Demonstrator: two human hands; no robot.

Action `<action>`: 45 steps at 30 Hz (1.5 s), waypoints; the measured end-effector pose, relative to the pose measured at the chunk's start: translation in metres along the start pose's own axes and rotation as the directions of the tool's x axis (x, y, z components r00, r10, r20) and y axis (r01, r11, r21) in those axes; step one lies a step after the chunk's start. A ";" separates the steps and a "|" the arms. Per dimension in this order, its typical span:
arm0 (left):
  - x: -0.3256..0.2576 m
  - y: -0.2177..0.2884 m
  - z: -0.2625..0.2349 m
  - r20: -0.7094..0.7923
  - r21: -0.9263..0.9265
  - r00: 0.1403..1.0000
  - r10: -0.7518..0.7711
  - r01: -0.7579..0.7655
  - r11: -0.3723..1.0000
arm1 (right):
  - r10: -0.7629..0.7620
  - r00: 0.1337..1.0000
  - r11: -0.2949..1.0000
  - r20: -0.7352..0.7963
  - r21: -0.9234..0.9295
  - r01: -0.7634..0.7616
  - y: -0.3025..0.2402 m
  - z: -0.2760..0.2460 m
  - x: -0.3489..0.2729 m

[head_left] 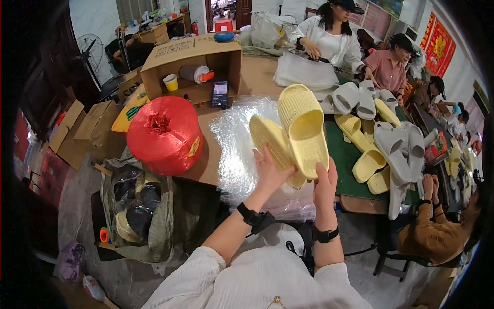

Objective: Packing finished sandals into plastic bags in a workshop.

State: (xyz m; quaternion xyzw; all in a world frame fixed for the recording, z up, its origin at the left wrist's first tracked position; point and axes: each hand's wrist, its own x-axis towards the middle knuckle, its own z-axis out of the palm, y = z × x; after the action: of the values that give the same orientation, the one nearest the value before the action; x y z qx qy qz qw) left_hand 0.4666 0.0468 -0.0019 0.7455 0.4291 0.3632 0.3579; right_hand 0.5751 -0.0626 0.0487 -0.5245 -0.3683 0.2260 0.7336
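A pair of yellow slide sandals is held up in front of me over a stack of clear plastic bags point(236, 149). My left hand point(270, 172) grips the left yellow slide point(270, 136), which is turned so that its ridged sole shows. In my right hand point(324, 188) is the heel end of the other yellow slide point(313, 147), its strap and footbed facing me. The two slides overlap and touch. Thumbs and fingers of both hands are closed on them, though some fingers are hidden behind the slides.
Loose grey slides point(396, 147) and yellow slides point(363, 149) lie on a green mat to the right. A big red twine roll point(162, 135) stands left, before a cardboard box point(193, 56) beside a phone point(219, 94). A sack point(164, 216) hangs lower left. Several people sit across and rightward.
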 end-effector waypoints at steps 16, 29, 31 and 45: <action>-0.020 -0.010 -0.033 0.272 -0.871 0.928 -0.254 0.350 0.345 | 0.070 0.993 0.994 -0.094 0.091 -0.061 -0.023 0.002 -0.021; -0.019 -0.009 -0.025 0.309 -0.751 0.937 -0.162 0.344 0.563 | 0.103 0.991 0.983 -0.081 0.159 -0.089 -0.023 0.007 -0.024; -0.015 -0.004 -0.018 0.311 -0.606 0.949 -0.042 0.233 0.761 | 0.101 0.995 0.988 0.005 0.117 -0.101 -0.011 0.011 -0.027; -0.038 0.039 -0.090 0.228 -0.726 0.968 -0.108 0.243 0.644 | 0.004 0.814 0.649 0.581 -0.621 0.440 -0.012 0.070 -0.058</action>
State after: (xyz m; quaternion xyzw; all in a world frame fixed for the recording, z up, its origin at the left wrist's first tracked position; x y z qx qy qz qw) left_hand 0.3906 0.0186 0.0654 0.5142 0.2812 0.4080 0.7000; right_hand 0.4839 -0.0663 0.0547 -0.6373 -0.6786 0.1011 0.3508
